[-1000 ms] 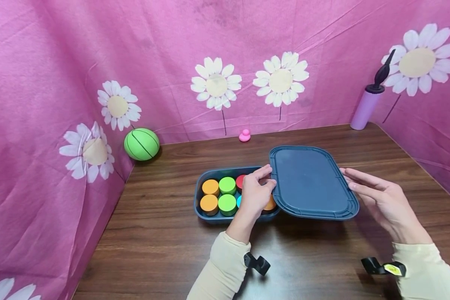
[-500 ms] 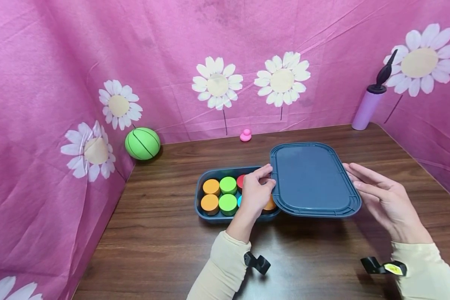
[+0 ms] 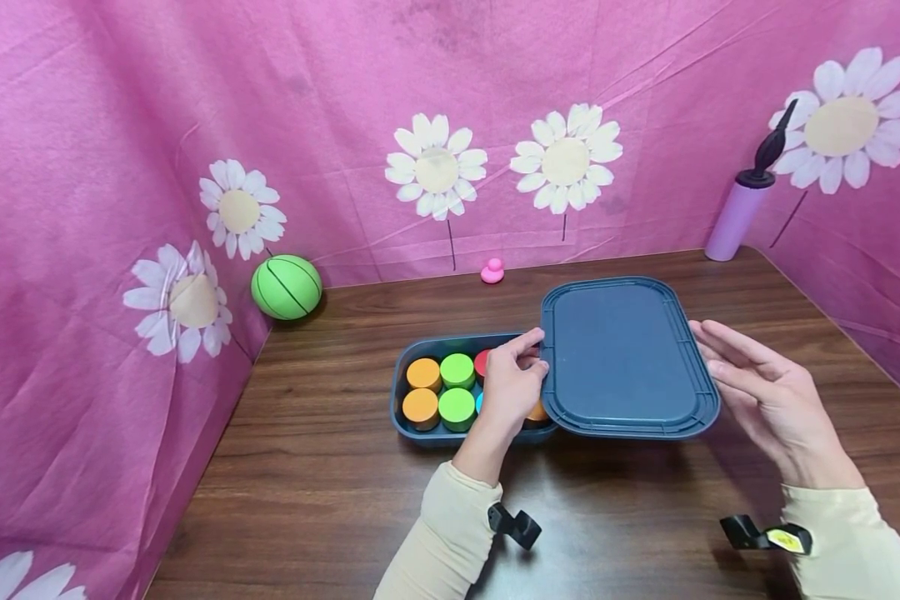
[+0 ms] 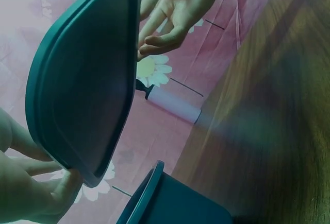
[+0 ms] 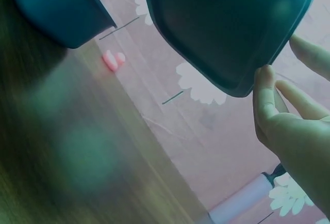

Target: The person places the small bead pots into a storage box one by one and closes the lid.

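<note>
A dark blue-grey rectangular lid (image 3: 630,358) is held in the air, overlapping the right end of an open container (image 3: 396,396) in the head view. My left hand (image 3: 512,379) pinches its left edge between thumb and fingers. At the opposite edge, my right hand (image 3: 772,404) pinches it with thumb and fingertips. Both wrist views show the lid's underside (image 4: 90,80) raised above the tabletop. Inside the container are several round pieces: orange (image 3: 423,372), green (image 3: 457,407), red (image 3: 482,364) and blue. My left hand and the lid hide the rest.
A green ball (image 3: 287,287) lies at the back left of the wooden table (image 3: 300,508). Near the back edge sits a pink rubber duck (image 3: 492,271). A purple hand pump (image 3: 737,218) leans at the back right. Pink flowered cloth (image 3: 322,100) surrounds the table.
The lid's far edge has risen a little in the head view, and its tilt has shifted slightly. My right hand has moved up slightly with it; the left hand stays nearly in place.
</note>
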A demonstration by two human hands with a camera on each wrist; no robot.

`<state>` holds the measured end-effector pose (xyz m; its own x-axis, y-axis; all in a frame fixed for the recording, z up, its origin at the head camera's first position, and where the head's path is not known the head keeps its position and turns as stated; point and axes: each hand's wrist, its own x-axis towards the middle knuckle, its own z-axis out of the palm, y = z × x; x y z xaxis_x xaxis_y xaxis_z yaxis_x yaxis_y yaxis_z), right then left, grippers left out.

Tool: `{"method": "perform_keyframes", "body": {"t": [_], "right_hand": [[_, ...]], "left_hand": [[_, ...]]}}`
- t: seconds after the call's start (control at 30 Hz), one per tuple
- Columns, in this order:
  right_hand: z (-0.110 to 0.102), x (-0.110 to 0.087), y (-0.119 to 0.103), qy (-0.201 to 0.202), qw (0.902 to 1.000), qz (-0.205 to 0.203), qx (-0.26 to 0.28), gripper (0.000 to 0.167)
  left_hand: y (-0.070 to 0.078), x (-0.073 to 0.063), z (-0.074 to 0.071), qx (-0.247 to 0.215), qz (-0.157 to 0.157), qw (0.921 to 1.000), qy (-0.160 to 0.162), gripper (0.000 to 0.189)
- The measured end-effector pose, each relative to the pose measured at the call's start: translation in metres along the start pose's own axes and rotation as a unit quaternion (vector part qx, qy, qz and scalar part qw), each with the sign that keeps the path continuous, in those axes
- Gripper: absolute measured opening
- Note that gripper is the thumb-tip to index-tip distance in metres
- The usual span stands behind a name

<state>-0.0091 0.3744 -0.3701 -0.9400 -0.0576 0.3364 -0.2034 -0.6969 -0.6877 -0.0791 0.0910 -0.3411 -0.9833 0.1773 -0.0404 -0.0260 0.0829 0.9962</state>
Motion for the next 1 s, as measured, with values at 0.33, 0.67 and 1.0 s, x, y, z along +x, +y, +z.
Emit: {"method": "perform_keyframes", "body": {"t": [0.33,0.67,1.0], "right_hand": [[0.023,0.005,-0.002,0.015,0.9941,-0.046,-0.097,0.057],[0.052,0.014,-0.003,0.008,0.9874,-0.081,-0.136,0.060],[0.084,0.020,-0.003,0.011,0.9625,-0.104,-0.250,0.063]], "left_hand": [[0.004,-0.001,0.001,0.039,-0.041,0.9979,-0.031,0.053],[0.011,-0.008,0.006,0.058,-0.071,0.9948,-0.045,0.066],[0.016,-0.014,0.007,0.092,-0.046,0.9928,-0.061,0.074]]}}
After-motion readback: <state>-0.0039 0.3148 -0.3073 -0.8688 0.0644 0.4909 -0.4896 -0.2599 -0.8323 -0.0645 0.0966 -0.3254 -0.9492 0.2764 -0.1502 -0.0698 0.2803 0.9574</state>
